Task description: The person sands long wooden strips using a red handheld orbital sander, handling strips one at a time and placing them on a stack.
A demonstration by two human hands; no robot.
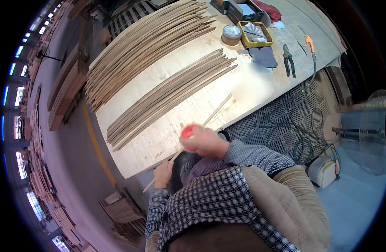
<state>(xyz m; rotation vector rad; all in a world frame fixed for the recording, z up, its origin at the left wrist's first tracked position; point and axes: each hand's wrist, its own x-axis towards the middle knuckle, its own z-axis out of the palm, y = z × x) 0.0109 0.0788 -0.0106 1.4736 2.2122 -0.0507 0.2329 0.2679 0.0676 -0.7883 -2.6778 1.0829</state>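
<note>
A thin pale wooden strip [217, 110] runs diagonally over the near edge of the worktable, its lower end sticking out past the edge. My left hand [162, 174] is closed round the strip close to that lower end. Farther up, my right hand [210, 143] grips a red round object [188, 137], slightly smeared, at the strip; its exact kind cannot be made out. Beyond my hands lies a smaller bundle of brown wooden strips [172, 97], and behind it a larger spread of similar strips [149, 52].
The pale worktable [142, 161] carries a round tin [231, 35], a yellow tray [257, 44], a dark cloth-like piece [263, 57], pliers [288, 61] and an orange air gun [309, 43]. Hoses cross the perforated mat [277, 105] at right. Stacked boards [69, 90] stand left.
</note>
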